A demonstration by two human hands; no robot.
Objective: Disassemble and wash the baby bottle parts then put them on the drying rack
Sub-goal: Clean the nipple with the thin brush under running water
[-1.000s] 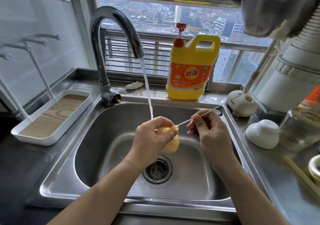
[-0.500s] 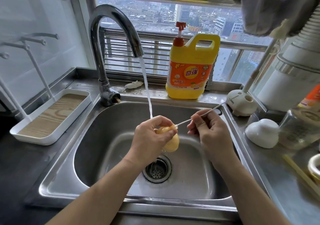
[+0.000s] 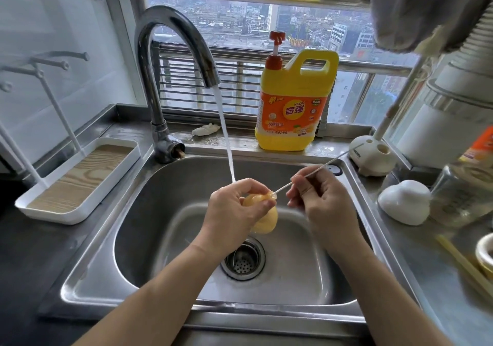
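Note:
My left hand (image 3: 234,207) grips a soft yellowish bottle nipple (image 3: 265,219) over the steel sink (image 3: 149,239), just under the running water (image 3: 226,143) from the tap (image 3: 173,52). My right hand (image 3: 317,199) pinches a thin white straw brush (image 3: 320,167) whose tip goes into the nipple's top. The white drying rack (image 3: 77,180) with upright pegs stands on the left counter. A glass bottle body (image 3: 464,193) and a white dome-shaped cap (image 3: 402,201) sit on the right counter.
A yellow dish-soap jug (image 3: 293,105) stands on the sill behind the sink. A white brush holder (image 3: 373,156) with a long-handled brush is at the back right. Chopsticks (image 3: 464,263) lie on the right counter. The drain strainer (image 3: 244,261) sits below my hands.
Almost nothing differs; both hands stay in place over the drain with the brush in the nipple, and the water keeps running.

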